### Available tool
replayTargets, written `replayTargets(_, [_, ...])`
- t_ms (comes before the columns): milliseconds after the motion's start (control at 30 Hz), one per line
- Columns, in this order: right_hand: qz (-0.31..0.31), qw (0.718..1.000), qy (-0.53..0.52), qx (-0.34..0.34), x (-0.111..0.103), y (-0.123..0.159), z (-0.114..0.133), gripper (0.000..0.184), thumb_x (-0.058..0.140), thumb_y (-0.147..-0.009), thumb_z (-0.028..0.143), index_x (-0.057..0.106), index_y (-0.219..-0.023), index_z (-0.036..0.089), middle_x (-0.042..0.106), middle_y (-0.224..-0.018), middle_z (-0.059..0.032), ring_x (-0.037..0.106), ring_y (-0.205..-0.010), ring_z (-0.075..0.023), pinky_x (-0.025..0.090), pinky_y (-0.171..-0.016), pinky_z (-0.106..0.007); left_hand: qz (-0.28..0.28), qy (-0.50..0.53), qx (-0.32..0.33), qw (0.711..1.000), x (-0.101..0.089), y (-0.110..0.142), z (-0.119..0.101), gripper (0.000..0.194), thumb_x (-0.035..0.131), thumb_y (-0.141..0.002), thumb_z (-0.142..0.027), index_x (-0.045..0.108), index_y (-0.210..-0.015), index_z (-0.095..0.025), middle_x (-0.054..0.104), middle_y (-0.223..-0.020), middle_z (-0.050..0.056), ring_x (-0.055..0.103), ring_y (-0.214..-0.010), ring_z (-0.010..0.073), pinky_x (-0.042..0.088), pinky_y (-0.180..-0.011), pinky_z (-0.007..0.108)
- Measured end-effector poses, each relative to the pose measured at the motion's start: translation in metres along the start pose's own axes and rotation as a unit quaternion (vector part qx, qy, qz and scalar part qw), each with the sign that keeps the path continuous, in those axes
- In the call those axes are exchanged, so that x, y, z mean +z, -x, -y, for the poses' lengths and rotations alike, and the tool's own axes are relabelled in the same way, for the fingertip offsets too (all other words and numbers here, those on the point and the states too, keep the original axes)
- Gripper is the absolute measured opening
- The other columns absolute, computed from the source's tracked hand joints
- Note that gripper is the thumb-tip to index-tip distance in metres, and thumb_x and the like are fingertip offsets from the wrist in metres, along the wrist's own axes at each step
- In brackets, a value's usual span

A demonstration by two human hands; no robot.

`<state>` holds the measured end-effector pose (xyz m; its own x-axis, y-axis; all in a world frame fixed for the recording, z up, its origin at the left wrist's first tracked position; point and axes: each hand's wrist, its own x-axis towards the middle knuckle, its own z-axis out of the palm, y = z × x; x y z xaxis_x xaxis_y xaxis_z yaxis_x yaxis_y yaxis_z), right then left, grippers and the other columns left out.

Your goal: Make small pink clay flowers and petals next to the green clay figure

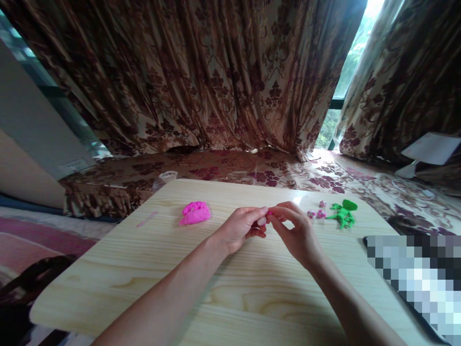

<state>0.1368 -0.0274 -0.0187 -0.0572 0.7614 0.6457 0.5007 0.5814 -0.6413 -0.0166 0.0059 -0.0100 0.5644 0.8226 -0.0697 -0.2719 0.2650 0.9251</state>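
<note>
Over the middle of the table, my left hand point(242, 226) is closed around a small white and pink clay ball point(261, 221). The fingertips of my right hand point(297, 228) pinch together at the ball's upper side, with a bit of pink clay between them. Both hands meet there, and the fingers partly hide the piece. To the left lies a bright pink lump of modelling clay point(196, 213). Right of my right hand sit several small pink and white balls point(321, 214), beside a green clay figure point(344, 215) with a flat, rounded green part.
A pale wooden table point(151, 274) bears a thin pinkish strip point(147, 219) at its left. Behind its far left corner stands a clear plastic cup point(165, 179). A pixelated, dark-edged object point(414, 283) covers the right edge. Patterned curtains point(216, 72) and a white lamp point(430, 148) are beyond.
</note>
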Motion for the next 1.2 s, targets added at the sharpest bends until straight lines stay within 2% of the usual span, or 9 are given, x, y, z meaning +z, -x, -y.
replayTargets(167, [-0.043,0.998,-0.025,0.034,-0.0039,-0.0037,-0.0010,0.009,0.054,-0.083,0.021,0.063,-0.081,0.020,0.057,-0.081,-0.0017,0.055,-0.072,-0.0126,0.047,-0.062,-0.025,0.030,0.104,-0.010,0.994,0.0019,0.0014,-0.0043,0.017,0.052,-0.077,-0.019,0.064,-0.085,-0.010,0.051,-0.072,0.001,0.053,-0.070,0.0101,0.050,-0.078,0.031])
replayTargets(300, [-0.038,0.996,-0.066,0.048,-0.0037,-0.0039,-0.0007,0.009,0.052,-0.083,0.021,0.062,-0.083,0.020,0.058,-0.080,-0.0017,0.056,-0.073,-0.0129,0.047,-0.061,-0.024,0.009,0.116,-0.006,0.993,0.0012,0.0016,-0.0048,0.027,0.051,-0.072,-0.006,0.062,-0.097,-0.009,0.059,-0.085,0.006,0.057,-0.081,0.0125,0.045,-0.091,0.034])
replayTargets(433, [-0.049,0.993,-0.098,0.045,-0.0017,-0.0023,-0.0016,0.010,0.054,-0.081,0.017,0.061,-0.088,0.020,0.058,-0.083,-0.0017,0.057,-0.076,-0.0136,0.049,-0.066,-0.025,-0.002,0.092,-0.007,0.996,0.0011,0.0016,-0.0041,0.030,0.055,-0.074,-0.011,0.058,-0.104,-0.012,0.061,-0.095,0.008,0.061,-0.081,0.0157,0.046,-0.088,0.036])
replayTargets(567, [-0.046,0.993,-0.097,0.042,-0.0025,-0.0024,-0.0021,0.014,0.054,-0.081,0.015,0.063,-0.090,0.021,0.061,-0.086,-0.0026,0.058,-0.080,-0.0145,0.049,-0.069,-0.026,-0.023,0.080,0.000,0.997,0.0017,0.0006,-0.0037,0.030,0.059,-0.074,-0.013,0.055,-0.103,-0.016,0.062,-0.094,0.007,0.062,-0.077,0.0145,0.049,-0.083,0.034])
replayTargets(767, [-0.041,0.994,-0.074,0.067,-0.0028,-0.0028,-0.0011,0.009,0.055,-0.081,0.020,0.063,-0.086,0.019,0.063,-0.075,-0.0011,0.058,-0.068,-0.0131,0.049,-0.063,-0.026,-0.034,0.073,0.010,0.997,0.0032,-0.0002,-0.0031,0.021,0.060,-0.073,-0.011,0.056,-0.093,-0.015,0.063,-0.091,0.007,0.062,-0.077,0.0133,0.050,-0.081,0.031])
replayTargets(900, [-0.031,0.997,-0.059,0.046,-0.0040,-0.0032,0.0021,0.009,0.054,-0.081,0.019,0.063,-0.080,0.019,0.060,-0.078,-0.0021,0.057,-0.071,-0.0133,0.049,-0.062,-0.026,-0.035,0.076,0.023,0.996,0.0036,-0.0001,-0.0036,0.019,0.062,-0.072,-0.011,0.057,-0.090,-0.015,0.063,-0.088,0.005,0.062,-0.076,0.0122,0.050,-0.081,0.030])
replayTargets(1200, [-0.022,0.998,-0.051,0.036,-0.0039,-0.0035,0.0023,0.009,0.054,-0.081,0.019,0.063,-0.081,0.020,0.057,-0.081,-0.0024,0.056,-0.072,-0.0130,0.049,-0.060,-0.026,-0.025,0.059,0.046,0.997,0.0069,0.0022,-0.0031,0.018,0.062,-0.072,-0.012,0.060,-0.090,-0.014,0.061,-0.088,0.003,0.059,-0.081,0.0116,0.049,-0.084,0.031])
